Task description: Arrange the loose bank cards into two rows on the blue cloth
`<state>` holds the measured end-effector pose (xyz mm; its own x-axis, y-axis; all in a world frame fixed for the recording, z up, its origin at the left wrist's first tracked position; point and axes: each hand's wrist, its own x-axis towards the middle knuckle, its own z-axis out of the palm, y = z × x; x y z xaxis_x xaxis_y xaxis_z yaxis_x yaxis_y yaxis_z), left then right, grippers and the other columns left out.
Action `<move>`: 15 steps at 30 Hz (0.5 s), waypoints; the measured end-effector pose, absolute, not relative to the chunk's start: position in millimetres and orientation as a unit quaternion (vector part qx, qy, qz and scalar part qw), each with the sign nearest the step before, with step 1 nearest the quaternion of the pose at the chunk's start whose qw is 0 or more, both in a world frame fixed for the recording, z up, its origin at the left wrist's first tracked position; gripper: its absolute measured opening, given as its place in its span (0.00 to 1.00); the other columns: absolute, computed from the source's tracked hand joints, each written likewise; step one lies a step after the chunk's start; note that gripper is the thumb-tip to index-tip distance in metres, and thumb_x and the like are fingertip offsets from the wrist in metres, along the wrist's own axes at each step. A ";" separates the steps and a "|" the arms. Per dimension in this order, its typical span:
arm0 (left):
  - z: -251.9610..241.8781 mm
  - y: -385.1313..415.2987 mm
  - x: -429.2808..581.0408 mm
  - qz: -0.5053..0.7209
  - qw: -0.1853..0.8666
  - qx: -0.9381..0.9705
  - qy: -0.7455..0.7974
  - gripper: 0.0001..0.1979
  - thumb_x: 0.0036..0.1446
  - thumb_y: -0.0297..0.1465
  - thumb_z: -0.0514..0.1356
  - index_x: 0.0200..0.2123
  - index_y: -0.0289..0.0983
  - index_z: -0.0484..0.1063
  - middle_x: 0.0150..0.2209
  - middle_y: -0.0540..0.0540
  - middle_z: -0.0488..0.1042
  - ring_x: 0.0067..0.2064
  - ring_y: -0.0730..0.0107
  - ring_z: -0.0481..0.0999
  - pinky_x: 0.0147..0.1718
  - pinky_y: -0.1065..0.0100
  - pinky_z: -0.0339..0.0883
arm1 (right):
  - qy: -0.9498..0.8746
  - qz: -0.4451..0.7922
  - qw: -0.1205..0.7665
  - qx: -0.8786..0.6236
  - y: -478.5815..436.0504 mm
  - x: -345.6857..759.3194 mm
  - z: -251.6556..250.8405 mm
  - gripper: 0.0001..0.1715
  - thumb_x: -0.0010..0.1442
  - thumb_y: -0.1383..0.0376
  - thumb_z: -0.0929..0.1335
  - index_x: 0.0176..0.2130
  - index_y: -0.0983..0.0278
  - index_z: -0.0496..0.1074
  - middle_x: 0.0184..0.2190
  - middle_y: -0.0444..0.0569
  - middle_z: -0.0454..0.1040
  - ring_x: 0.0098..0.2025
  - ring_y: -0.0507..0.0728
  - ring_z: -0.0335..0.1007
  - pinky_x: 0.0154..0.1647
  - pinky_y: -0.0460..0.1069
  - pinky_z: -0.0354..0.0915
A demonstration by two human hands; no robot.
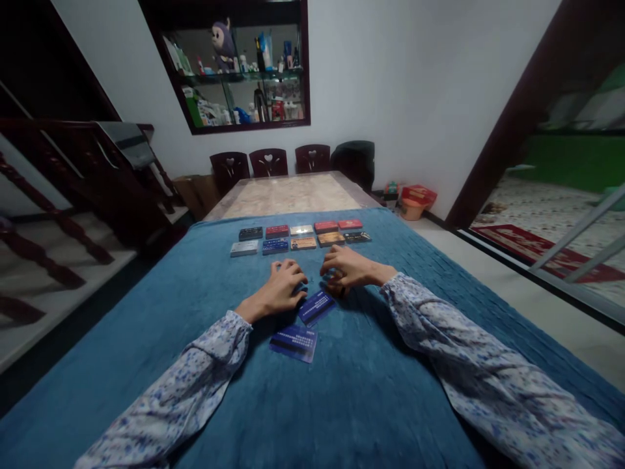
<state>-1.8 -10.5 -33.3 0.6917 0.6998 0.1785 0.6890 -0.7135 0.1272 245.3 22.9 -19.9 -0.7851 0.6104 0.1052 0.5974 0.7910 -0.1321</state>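
Two blue cards with white print and a dark stripe lie on the blue cloth in front of me. The upper blue card lies tilted between my hands, and the lower blue card is nearer to me. My left hand hovers at the upper card's left side, fingers bent and apart, the thumb close to its edge. At that card's right corner is my right hand, its fingers curled loosely with a gap to the thumb. Whether either hand touches the card, I cannot tell.
Several card stacks stand in two rows beyond my hands, among them a silver stack, a blue stack and a black stack. The blue cloth covers the table's near part. Chairs stand at the far end.
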 end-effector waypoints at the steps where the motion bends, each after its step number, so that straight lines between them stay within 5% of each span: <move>1: -32.4 -14.4 -1.3 0.103 0.030 0.920 0.377 0.08 0.58 0.31 0.63 0.42 0.38 0.76 0.46 0.41 0.74 0.57 0.50 0.64 0.56 0.44 0.51 | -0.944 0.053 0.065 -0.319 19.0 242.8 -19.2 0.17 0.56 0.64 0.71 0.46 0.62 0.79 0.43 0.54 0.78 0.48 0.63 0.62 0.46 0.55 0.58; 15: -22.5 -46.6 13.2 0.012 0.037 0.926 0.375 0.19 0.56 0.46 0.65 0.42 0.38 0.74 0.42 0.41 0.75 0.49 0.51 0.67 0.50 0.50 0.56 | -0.945 0.072 0.005 -0.320 -1.7 223.4 -22.5 0.16 0.56 0.58 0.73 0.46 0.58 0.78 0.41 0.52 0.76 0.48 0.63 0.62 0.42 0.53 0.57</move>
<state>13.2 -46.6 -22.5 0.7177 0.6963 -0.0047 0.6945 -0.7153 0.0778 223.4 -1.7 -22.5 -0.7952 0.6053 -0.0370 0.6038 0.7847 -0.1399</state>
